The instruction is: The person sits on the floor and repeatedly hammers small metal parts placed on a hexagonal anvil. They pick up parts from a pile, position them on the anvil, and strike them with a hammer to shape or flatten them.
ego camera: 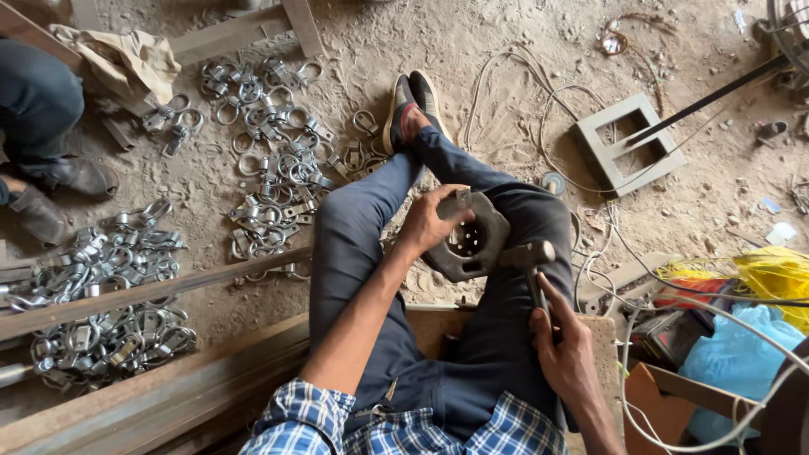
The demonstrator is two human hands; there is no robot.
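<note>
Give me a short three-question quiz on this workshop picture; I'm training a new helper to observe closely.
1. True or false: the left hand steadies the round metal casting on the person's lap.
2. What does the right hand grip? A. hammer B. pliers C. brush
3. Fill in: piles of metal shackles lie on the sandy ____.

Key: 1 true; 2 A; 3 floor.
</note>
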